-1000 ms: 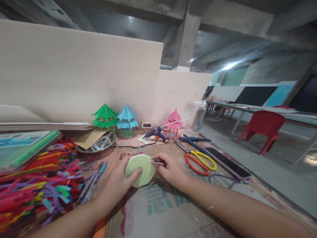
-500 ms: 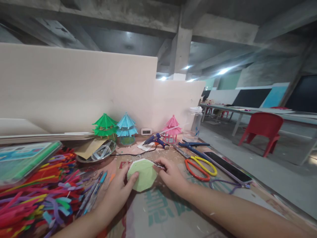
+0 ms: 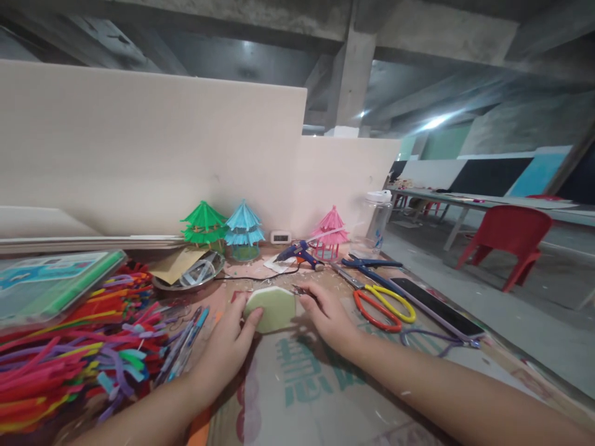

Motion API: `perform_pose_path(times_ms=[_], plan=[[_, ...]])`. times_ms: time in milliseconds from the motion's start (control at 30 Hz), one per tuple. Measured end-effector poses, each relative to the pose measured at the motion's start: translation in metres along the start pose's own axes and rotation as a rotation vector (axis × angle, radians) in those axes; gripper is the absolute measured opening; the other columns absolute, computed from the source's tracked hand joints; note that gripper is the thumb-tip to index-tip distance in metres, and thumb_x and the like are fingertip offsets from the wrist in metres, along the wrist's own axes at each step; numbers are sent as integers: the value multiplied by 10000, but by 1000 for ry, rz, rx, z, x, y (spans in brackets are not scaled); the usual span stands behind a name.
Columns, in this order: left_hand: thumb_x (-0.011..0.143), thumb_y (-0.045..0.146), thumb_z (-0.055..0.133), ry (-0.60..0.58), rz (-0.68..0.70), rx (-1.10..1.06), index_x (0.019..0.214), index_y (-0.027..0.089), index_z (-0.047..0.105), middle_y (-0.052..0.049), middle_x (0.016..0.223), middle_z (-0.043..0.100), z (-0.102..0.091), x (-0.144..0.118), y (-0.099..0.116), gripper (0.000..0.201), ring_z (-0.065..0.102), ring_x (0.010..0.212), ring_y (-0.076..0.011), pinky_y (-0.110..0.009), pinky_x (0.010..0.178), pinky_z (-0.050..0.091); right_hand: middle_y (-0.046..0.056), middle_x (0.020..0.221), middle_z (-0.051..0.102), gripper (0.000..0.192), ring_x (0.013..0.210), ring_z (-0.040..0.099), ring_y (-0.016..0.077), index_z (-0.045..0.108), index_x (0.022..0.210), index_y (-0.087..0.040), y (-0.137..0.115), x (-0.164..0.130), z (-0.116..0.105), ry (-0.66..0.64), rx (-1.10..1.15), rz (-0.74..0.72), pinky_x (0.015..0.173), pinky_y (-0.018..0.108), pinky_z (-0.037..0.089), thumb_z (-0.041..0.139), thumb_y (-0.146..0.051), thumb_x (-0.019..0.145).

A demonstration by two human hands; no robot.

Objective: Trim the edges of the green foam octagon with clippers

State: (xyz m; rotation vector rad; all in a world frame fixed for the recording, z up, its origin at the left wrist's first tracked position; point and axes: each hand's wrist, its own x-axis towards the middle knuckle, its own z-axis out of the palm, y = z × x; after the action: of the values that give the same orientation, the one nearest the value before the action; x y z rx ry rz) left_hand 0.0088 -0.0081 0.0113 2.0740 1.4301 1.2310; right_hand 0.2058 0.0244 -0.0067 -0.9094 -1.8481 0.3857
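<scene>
A pale green, many-sided flat foam piece (image 3: 272, 308) lay between the two hands near the middle of the worktop (image 3: 325, 396), resting on printed cardboard with green lettering. The left hand (image 3: 227, 345) gripped its left edge, thumb pressed on the top face and fingers curled beneath. The right hand (image 3: 331, 316) was closed around a small dark tool (image 3: 298, 289) whose tip sat just beside the piece's upper right corner; what kind of tool it was could not be told.

To the right of that hand lay a pair of scissors with one orange and one yellow handle loop (image 3: 379, 302), and beyond them blue-handled pliers (image 3: 372, 263) and a dark smartphone (image 3: 434, 306) lying flat. Behind the foam piece stood a blue hot glue gun (image 3: 297, 252) with a black cord, and along the pale partition three small paper pagoda models: green (image 3: 203, 223), light blue (image 3: 244, 228) and pink (image 3: 329, 229). A heap of multicoloured pipe cleaners (image 3: 69, 365) filled the left side, with several pens (image 3: 183, 347) just beside the left wrist and a round metal dish (image 3: 190, 277) farther back. A red plastic chair (image 3: 509, 238) stood well apart on the floor to the right.
</scene>
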Motion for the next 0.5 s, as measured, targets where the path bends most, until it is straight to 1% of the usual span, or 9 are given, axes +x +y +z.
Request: perform_pose_path(times_ms=[100, 200, 333, 500], plan=[[846, 312, 388, -23, 11, 9, 892, 207, 519, -56, 909, 623, -1, 0, 2, 174, 580, 888, -209, -327, 795, 477, 71, 895, 669, 227, 815, 614, 199, 571, 987, -184, 0, -1, -1, 22, -27, -8, 718, 304, 481, 404, -301, 888], [856, 302, 368, -50, 9, 18, 847, 206, 498, -56, 877, 615, -2, 0, 4, 162, 581, 908, -213, -316, 777, 477, 77, 901, 672, 237, 829, 618, 207, 582, 975, -184, 0, -2, -1, 25, -56, -29, 734, 316, 487, 394, -304, 897], [856, 299, 377, -48, 10, 10, 872, 194, 507, -65, 908, 610, -1, 0, 4, 168, 580, 928, -216, -324, 788, 468, 75, 923, 678, 238, 853, 621, 211, 607, 973, -196, 1, -3, -1, 35, -76, -70, 756, 329, 492, 413, -313, 898], [856, 306, 381, -45, 10, 18, 858, 188, 503, -68, 916, 591, 0, 0, 2, 170, 569, 928, -221, -345, 812, 452, 69, 908, 686, 245, 858, 628, 207, 636, 941, -209, 3, -4, 0, 48, -84, -103, 776, 336, 495, 423, -323, 903]])
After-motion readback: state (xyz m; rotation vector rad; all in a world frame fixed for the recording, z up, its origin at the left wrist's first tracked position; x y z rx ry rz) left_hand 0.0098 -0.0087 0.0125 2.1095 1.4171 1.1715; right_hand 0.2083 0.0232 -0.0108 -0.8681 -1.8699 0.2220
